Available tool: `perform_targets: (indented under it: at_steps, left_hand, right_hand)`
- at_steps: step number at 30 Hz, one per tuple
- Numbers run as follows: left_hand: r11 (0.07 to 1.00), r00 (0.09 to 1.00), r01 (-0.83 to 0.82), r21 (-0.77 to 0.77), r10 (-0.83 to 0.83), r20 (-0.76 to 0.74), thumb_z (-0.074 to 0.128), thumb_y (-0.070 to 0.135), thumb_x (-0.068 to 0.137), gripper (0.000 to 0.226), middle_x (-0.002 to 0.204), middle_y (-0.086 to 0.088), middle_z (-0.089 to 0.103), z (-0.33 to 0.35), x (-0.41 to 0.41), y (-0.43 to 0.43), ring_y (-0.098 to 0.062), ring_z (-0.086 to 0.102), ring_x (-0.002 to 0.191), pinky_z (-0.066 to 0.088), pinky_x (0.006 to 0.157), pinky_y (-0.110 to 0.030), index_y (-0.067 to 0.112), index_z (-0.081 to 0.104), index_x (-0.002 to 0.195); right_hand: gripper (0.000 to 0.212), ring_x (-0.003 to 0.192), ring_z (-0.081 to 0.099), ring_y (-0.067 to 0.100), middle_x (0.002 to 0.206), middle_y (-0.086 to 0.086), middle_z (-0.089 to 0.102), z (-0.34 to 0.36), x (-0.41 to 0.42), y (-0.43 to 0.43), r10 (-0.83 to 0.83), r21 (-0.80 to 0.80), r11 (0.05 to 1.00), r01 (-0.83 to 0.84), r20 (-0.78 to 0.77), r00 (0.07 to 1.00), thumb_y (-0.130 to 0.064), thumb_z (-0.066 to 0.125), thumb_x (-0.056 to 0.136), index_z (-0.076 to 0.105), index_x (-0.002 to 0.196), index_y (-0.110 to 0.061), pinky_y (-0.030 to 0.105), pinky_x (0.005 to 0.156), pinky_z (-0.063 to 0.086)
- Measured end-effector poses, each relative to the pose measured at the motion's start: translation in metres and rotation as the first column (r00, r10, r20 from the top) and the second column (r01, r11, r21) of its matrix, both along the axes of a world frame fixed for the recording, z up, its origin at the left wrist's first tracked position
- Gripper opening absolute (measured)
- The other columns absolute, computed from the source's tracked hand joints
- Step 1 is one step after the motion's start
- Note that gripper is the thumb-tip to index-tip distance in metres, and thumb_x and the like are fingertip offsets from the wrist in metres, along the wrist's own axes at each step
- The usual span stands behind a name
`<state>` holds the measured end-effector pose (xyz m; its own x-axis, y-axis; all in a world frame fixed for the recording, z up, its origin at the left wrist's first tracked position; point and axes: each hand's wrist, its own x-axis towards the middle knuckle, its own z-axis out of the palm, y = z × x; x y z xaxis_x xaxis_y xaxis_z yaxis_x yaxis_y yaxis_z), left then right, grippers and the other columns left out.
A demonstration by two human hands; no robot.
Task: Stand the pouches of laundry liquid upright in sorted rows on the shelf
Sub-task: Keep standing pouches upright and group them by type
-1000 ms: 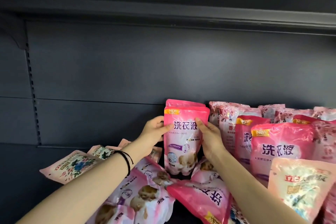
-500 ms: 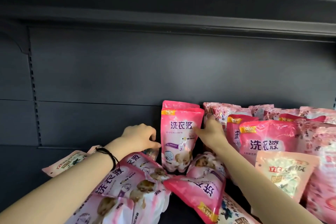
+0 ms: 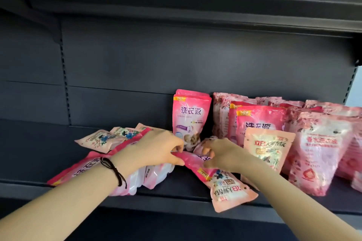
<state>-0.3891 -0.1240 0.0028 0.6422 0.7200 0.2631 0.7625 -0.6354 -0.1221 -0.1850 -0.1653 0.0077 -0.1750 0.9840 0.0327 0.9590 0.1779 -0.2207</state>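
Pouches of laundry liquid crowd the middle and right of the dark shelf [image 3: 39, 143]. One bright pink pouch [image 3: 191, 162] lies flat between the two hands near the shelf's middle. The left hand [image 3: 156, 148] pinches its left end between thumb and fingertips. The right hand [image 3: 221, 154] curls its fingers over the pouch's right part with the thumb beneath, so both hands grip it.

Just behind them an upright pink pouch [image 3: 191, 119] stands against the back panel [image 3: 137, 64], with a second of the same kind close behind it. A narrow dark gap separates that pair from the standing rows to the right. These are pink pouches [image 3: 258, 121], a standing peach pouch [image 3: 270, 146] propped in front of them, and pale floral pouches [image 3: 321, 148] reaching toward the right side.

Under the right wrist a flat peach pouch [image 3: 229, 191] juts out over the shelf's front edge [image 3: 166, 197]. Left of the hands lies a loose heap. It holds a long pink pouch [image 3: 86, 168] under the left forearm with its corner at the front edge, white-bottomed pouches [image 3: 158, 174] beside it, and small floral pouches [image 3: 100, 139] farther back. A black wrist cord [image 3: 113, 170] circles the left wrist.

Beyond the heap the shelf shows dark metal as far as the slotted upright [image 3: 65, 84]. A tall span of back panel rises above the pouch tops to the upper shelf [image 3: 176, 6].
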Motion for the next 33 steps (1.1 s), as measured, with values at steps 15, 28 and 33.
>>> perform_targets:
  at_steps: [15,28,33]
  left_hand:
    - [0.961,0.929,0.008,-0.277,0.096,0.359,0.068,0.054,0.076,0.036,0.107,0.018,0.058,-0.029,-0.025,0.006,-0.002,0.054,0.098,0.049,0.086,-0.029,0.033,0.06,0.103]
    - [0.836,0.64,0.307,-0.454,0.172,0.749,0.084,0.039,0.066,0.061,0.114,0.013,0.057,-0.025,0.025,0.028,-0.001,0.055,0.106,0.046,0.091,-0.018,0.025,0.053,0.116]
    - [0.938,0.545,0.195,-0.288,0.141,0.826,0.081,0.048,0.065,0.057,0.106,0.017,0.055,-0.033,0.064,0.021,-0.002,0.053,0.099,0.046,0.084,-0.02,0.028,0.049,0.107]
  right_hand:
    - [0.027,0.104,0.063,0.029,0.111,0.006,0.065,-0.041,-0.057,0.028,-0.206,0.295,0.945,0.142,0.198,0.958,-0.027,0.059,0.083,0.064,0.107,-0.015,0.031,0.075,0.045]
    - [0.017,0.057,0.065,0.03,0.065,0.018,0.071,0.028,-0.011,0.063,-0.099,0.158,0.892,0.424,-0.846,0.523,-0.004,0.076,0.075,0.072,0.058,-0.003,0.048,0.07,0.06]
    - [0.021,0.045,0.06,0.018,0.057,0.01,0.062,0.048,-0.013,0.066,-0.045,0.065,0.923,0.379,-0.961,0.273,0.001,0.074,0.079,0.065,0.059,-0.002,0.029,0.053,0.058]
